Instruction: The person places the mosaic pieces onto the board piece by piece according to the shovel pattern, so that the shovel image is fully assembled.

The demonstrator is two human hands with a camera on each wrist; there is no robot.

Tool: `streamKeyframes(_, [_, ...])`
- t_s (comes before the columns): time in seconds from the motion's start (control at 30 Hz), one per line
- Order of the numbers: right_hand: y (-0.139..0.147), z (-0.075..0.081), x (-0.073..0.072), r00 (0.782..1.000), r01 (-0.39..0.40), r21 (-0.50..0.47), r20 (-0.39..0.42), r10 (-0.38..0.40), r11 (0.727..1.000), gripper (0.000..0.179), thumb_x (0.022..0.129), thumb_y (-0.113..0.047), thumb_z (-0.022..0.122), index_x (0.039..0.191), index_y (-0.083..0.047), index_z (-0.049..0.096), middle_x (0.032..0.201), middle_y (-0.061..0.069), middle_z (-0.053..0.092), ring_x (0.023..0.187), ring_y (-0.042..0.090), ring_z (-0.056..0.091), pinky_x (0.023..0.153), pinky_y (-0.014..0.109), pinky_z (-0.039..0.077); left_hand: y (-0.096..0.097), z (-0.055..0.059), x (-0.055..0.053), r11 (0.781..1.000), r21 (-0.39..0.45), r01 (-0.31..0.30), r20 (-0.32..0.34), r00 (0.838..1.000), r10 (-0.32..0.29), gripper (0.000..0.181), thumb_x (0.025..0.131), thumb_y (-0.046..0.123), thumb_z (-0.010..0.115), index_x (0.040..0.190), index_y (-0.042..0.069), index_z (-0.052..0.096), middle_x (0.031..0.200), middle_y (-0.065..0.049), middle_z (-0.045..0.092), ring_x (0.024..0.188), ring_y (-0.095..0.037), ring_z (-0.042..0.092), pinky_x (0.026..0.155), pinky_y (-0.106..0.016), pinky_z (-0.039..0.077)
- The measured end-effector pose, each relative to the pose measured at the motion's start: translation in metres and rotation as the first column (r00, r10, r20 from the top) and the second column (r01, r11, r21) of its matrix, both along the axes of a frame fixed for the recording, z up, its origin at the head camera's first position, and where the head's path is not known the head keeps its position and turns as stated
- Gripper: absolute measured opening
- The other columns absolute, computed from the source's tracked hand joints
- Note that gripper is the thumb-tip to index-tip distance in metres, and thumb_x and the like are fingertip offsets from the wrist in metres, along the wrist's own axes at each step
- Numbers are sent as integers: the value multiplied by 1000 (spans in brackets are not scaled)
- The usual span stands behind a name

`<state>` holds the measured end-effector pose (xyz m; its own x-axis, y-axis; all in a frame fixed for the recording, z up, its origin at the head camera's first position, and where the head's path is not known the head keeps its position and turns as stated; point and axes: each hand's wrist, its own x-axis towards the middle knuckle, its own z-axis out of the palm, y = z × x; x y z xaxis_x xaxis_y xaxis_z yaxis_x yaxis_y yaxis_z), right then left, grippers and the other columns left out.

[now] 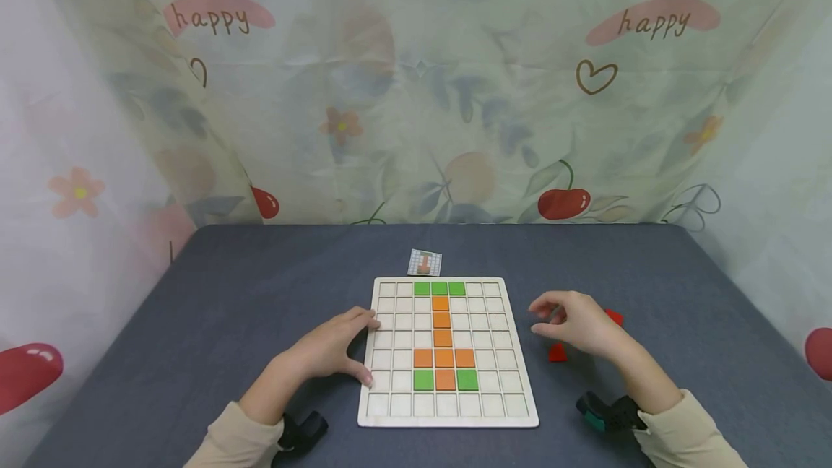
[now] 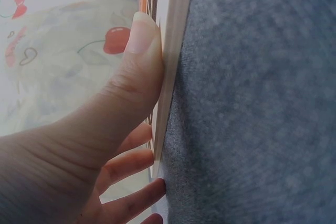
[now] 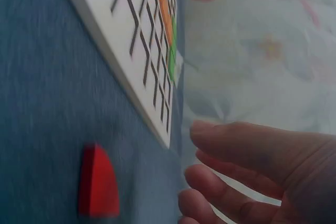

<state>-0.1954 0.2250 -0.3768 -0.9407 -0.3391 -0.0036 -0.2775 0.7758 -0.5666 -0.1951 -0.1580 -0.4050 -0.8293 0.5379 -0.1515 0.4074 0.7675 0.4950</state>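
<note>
A white grid board (image 1: 448,405) lies flat on the table. Three green tiles (image 1: 439,288) fill part of its top row, with a column of orange tiles (image 1: 442,320) below. Lower down, orange tiles spread to both sides above two more green tiles (image 1: 423,380). My left hand (image 1: 325,349) rests against the board's left edge, thumb (image 2: 144,45) and fingertips touching it. To the right of the board, my right hand (image 1: 581,320) hovers with loosely bent fingers and nothing visible in them. Beneath and beside it are red pieces (image 1: 557,353), one also showing in the right wrist view (image 3: 100,182).
Behind the board's top edge lies a small card (image 1: 425,263) printed with a grid pattern. Dark grey cloth (image 1: 273,273) covers the table. A patterned curtain (image 1: 416,92) hangs along the back and sides. Each wrist carries a black strapped device (image 1: 607,412).
</note>
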Motion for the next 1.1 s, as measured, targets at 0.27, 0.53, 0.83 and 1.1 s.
streamKeyframes(0.27, [45,2,-6,997,58,69,46,-61,996,29,77,-18,74,99,-1,66,90,10,64,76,14,56,60,26,46,0,1,0,1000,-5,-12,7,1000,12,85,60,43,83,130,6,50,137,-15,45,127,-32,45,103,-48,39])
streamKeyframes(0.53, [76,-2,-8,993,65,148,92,-80,987,31,74,-21,76,95,-1,65,86,6,62,76,12,51,63,29,42,1,2,0,1000,-5,-14,1,1000,14,85,61,42,83,129,5,50,136,-14,45,126,-31,45,103,-47,39])
streamKeyframes(0.83, [86,-10,-9,985,53,170,151,-79,984,32,72,-21,79,92,-3,62,85,4,59,77,13,48,66,29,40,1,2,1,1000,-14,-15,-1,1000,15,86,60,42,83,129,5,50,136,-15,46,126,-31,46,103,-48,40])
streamKeyframes(1.1, [86,-11,-8,987,56,160,141,-79,986,27,72,-19,78,88,-4,62,81,2,58,73,13,47,64,28,39,1,2,1,1000,-9,-7,4,1000,7,85,60,43,82,129,5,50,136,-15,46,126,-31,46,103,-48,40])
